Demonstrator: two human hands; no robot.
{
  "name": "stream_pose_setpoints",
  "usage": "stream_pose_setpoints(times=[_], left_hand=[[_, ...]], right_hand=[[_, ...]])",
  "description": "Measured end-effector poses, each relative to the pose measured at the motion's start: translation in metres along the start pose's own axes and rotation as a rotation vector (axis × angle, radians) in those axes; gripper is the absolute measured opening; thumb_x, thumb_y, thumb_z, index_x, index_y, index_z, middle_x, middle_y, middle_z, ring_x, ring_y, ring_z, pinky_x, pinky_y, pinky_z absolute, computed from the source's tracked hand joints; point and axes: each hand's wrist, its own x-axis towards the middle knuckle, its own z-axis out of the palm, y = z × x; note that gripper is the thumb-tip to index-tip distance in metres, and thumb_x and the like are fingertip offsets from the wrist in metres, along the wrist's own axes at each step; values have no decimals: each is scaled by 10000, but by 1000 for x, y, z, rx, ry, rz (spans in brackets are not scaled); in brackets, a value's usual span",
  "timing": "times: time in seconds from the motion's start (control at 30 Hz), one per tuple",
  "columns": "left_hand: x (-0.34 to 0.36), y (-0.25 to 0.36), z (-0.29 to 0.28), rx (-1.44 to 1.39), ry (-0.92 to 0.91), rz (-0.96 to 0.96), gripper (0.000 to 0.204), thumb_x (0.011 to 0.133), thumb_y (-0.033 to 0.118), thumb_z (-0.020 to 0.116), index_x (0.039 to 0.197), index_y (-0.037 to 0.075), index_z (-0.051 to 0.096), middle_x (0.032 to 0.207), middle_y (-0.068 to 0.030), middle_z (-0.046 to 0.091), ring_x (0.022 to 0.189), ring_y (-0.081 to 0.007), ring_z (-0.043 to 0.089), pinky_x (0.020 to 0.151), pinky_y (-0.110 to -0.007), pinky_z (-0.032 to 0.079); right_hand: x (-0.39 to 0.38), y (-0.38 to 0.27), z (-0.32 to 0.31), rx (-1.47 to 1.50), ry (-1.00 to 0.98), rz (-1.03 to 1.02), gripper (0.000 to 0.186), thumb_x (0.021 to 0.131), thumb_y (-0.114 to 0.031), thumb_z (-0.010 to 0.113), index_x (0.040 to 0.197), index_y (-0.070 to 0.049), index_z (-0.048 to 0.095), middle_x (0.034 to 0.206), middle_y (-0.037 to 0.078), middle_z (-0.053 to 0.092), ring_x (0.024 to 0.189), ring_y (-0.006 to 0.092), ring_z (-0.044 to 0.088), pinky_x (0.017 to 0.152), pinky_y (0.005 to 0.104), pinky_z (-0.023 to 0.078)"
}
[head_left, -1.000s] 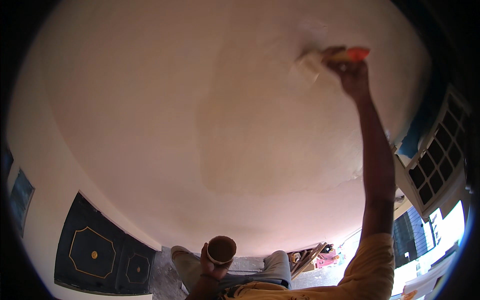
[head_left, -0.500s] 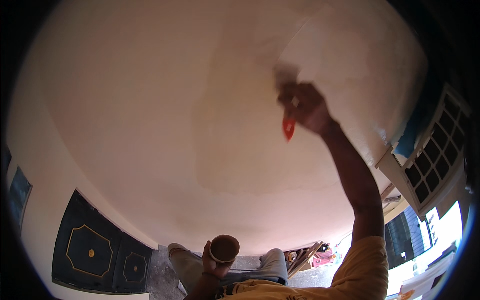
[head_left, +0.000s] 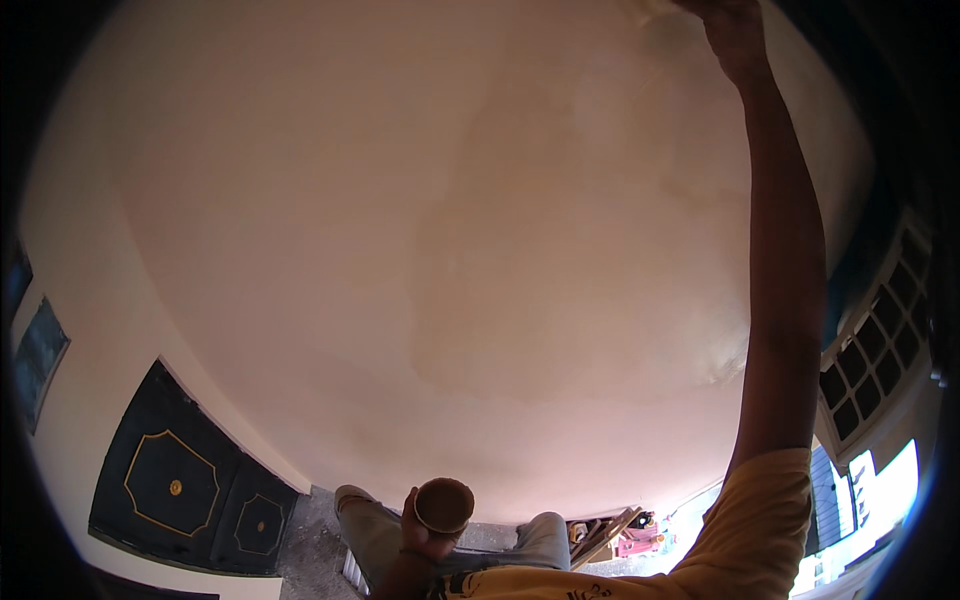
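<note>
My right arm is stretched far up, and my right hand (head_left: 736,38) is at the top edge of the view, against the pale pinkish wall (head_left: 300,250). Its fingers are curled, partly cut off by the edge; the red-handled brush seen in it a moment earlier cannot be made out clearly now. A broad darker, damp-looking patch (head_left: 540,270) spreads over the wall's middle. Low in front of my body, my left hand (head_left: 425,538) is wrapped round a round, open-topped cup (head_left: 444,506). What the cup holds is too dark to tell.
At the lower left is a dark door (head_left: 170,480) with gold trim. A white-framed grille window (head_left: 875,350) stands at the right. Wooden pieces (head_left: 608,535) and pink items lie by the wall's foot, right of my knees. Grey floor (head_left: 315,545) shows at lower left.
My right hand has swept up and to the right, from the wall's upper middle to the top edge, and the arm has straightened. My left hand and the cup stay nearly in place.
</note>
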Motion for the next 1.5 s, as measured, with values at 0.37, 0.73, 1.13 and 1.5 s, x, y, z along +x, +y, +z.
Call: stream_pose_setpoints(times=[0.37, 0.73, 1.13, 1.5], left_hand=[[-13, -4, 28, 3, 146, 23, 471, 989, 587, 510, 1187, 196, 683, 1144, -69, 731, 1053, -302, 709, 794, -509, 603], [-14, 3, 17, 7, 101, 36, 447, 995, 547, 516, 1155, 167, 687, 1105, -102, 727, 995, -328, 713, 719, -490, 619], [-11, -3, 2, -94, -139, -23, 617, 1016, 599, 458, 1344, 98, 606, 1331, -147, 654, 1251, -348, 618, 997, -543, 542], [-39, 6, -11, -37, -73, 68, 648, 1015, 607, 451, 1331, 65, 612, 1308, -155, 665, 1228, -355, 634, 1013, -552, 531]], right_hand=[[-194, -7, 113, -806, -225, -665, 243, 722, -171, 736, 962, -186, 706, 1118, 47, 676, 1052, 222, 677, 813, 368, 555], [-138, 16, 79, 2, -257, 170, 243, 867, -123, 788, 1089, -40, 736, 1097, 93, 754, 1025, 225, 713, 929, 371, 574], [-103, 8, 106, -848, -236, -594, 282, 813, -78, 747, 1085, -156, 738, 1084, 94, 729, 1009, 268, 709, 854, 373, 567], [-461, -99, 264, -366, -652, -461, 179, 726, -226, 698, 874, -141, 644, 1035, 97, 636, 1020, 298, 664, 810, 403, 572]])
